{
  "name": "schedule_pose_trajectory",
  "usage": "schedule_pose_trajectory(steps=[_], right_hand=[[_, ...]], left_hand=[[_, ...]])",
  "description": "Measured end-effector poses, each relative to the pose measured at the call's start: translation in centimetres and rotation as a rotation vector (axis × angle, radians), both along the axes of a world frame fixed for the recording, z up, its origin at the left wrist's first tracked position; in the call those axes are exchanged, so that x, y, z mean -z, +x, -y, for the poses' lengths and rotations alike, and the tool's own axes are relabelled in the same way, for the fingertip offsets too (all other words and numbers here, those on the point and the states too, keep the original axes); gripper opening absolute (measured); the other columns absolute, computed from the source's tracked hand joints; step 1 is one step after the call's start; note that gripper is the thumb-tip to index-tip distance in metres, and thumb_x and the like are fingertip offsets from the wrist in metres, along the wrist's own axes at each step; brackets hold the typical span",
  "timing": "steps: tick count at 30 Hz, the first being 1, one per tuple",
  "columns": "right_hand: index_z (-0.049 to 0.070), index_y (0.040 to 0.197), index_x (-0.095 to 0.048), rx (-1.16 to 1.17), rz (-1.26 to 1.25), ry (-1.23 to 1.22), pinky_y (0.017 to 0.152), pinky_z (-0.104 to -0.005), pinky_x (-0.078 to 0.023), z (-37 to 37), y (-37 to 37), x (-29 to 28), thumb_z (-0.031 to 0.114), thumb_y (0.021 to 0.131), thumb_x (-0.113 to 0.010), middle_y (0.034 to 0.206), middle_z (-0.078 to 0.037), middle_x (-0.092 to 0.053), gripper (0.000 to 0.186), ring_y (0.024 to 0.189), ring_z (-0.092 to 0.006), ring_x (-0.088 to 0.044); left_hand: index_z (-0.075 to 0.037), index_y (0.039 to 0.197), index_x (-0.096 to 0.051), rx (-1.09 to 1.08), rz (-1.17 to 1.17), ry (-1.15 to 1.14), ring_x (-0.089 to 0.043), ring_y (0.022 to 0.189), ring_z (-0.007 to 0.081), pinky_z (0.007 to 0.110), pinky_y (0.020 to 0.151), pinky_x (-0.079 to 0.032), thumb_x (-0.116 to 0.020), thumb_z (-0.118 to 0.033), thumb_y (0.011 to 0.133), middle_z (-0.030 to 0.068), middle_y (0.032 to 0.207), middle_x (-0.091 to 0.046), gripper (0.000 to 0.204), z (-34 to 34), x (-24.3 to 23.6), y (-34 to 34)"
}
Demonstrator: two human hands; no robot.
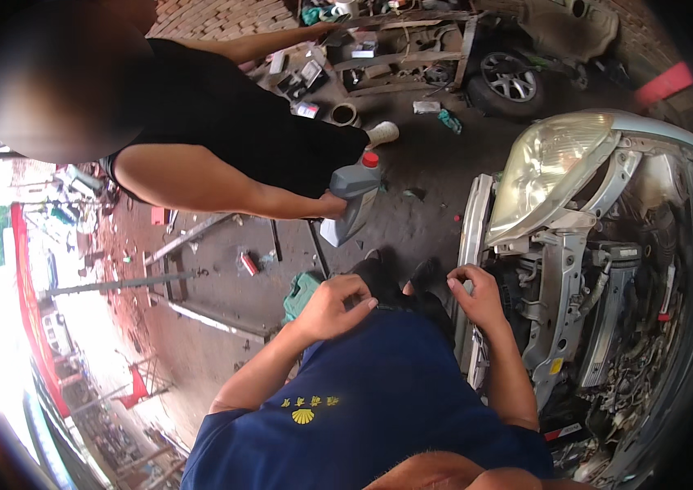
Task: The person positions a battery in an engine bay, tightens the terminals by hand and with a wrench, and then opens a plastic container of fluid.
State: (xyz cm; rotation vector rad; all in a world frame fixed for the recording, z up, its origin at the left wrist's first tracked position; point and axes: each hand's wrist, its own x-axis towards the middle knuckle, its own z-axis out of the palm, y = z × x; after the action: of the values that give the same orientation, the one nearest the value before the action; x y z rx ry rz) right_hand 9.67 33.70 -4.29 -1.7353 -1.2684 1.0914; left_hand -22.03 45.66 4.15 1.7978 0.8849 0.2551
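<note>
My left hand [337, 306] hangs in front of my dark blue shirt, near a green cloth [302, 296]. Its fingers curl loosely with the thumb held apart, and I see nothing in it. My right hand [479, 299] is raised beside the front of a car, close to the pale bumper bar [474, 224]. Its fingers are bent and apart from the thumb; a pale patch shows between them, seemingly the bar behind. To my front left, a person in black holds a grey plastic jug [353, 196] with a red cap by its handle.
The car's headlight [550, 175] and exposed engine bay [608, 318] fill the right side. A wheel [511, 82] lies at the far right, near a cluttered metal rack [412, 57]. Metal frame bars [208, 314] and a red can [248, 262] are on the floor at left.
</note>
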Motion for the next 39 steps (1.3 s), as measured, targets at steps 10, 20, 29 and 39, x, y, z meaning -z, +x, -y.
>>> schedule_pose_trajectory(steps=[10, 20, 29, 39], right_hand=[[-0.001, 0.105, -0.075, 0.411, 0.183, -0.153, 0.085, -0.0385, -0.057, 0.5, -2.1, -0.6, 0.016, 0.096, -0.073, 0.099, -0.018, -0.076, 0.019, 0.092, -0.0310, -0.075], [0.000, 0.107, -0.076, 0.635, 0.252, -0.281, 0.090, -0.0408, -0.057, 1.7, -9.2, -0.5, 0.016, 0.097, -0.074, 0.103, -0.017, -0.077, 0.019, 0.098, -0.0315, -0.075], [-0.001, 0.112, -0.075, 0.683, 0.121, -0.249, 0.094, -0.0399, -0.056, -1.3, -6.4, 1.1, 0.018, 0.100, -0.073, 0.104, -0.016, -0.078, 0.023, 0.100, -0.0300, -0.075], [-0.001, 0.116, -0.074, 0.303, 0.016, -0.187, 0.092, -0.0386, -0.057, -17.0, -2.5, 5.6, 0.020, 0.101, -0.072, 0.106, -0.016, -0.077, 0.026, 0.101, -0.0271, -0.076]], left_hand=[[-0.001, 0.117, -0.070, 0.418, 0.098, -0.019, -0.074, 0.093, 0.0288, 0.040, 0.082, -0.058, -0.075, -0.019, 0.098, 0.0148, 0.101, -0.073, 0.027, -13.1, 4.3, 5.0], [0.001, 0.115, -0.069, 0.552, 0.269, -0.077, -0.073, 0.090, 0.0235, 0.037, 0.082, -0.057, -0.073, -0.018, 0.100, 0.0136, 0.099, -0.072, 0.024, -23.5, 7.2, 13.3], [-0.006, 0.106, -0.072, 0.656, 0.004, -0.359, -0.063, 0.082, 0.0120, 0.031, 0.077, -0.051, -0.073, -0.024, 0.102, 0.0021, 0.089, -0.070, 0.018, -23.6, 11.9, 9.5], [-0.003, 0.102, -0.077, 0.034, -0.680, -0.097, -0.075, 0.085, 0.0298, 0.044, 0.079, -0.058, -0.074, -0.046, 0.097, 0.0151, 0.095, -0.078, 0.043, -34.7, 18.5, -15.3]])
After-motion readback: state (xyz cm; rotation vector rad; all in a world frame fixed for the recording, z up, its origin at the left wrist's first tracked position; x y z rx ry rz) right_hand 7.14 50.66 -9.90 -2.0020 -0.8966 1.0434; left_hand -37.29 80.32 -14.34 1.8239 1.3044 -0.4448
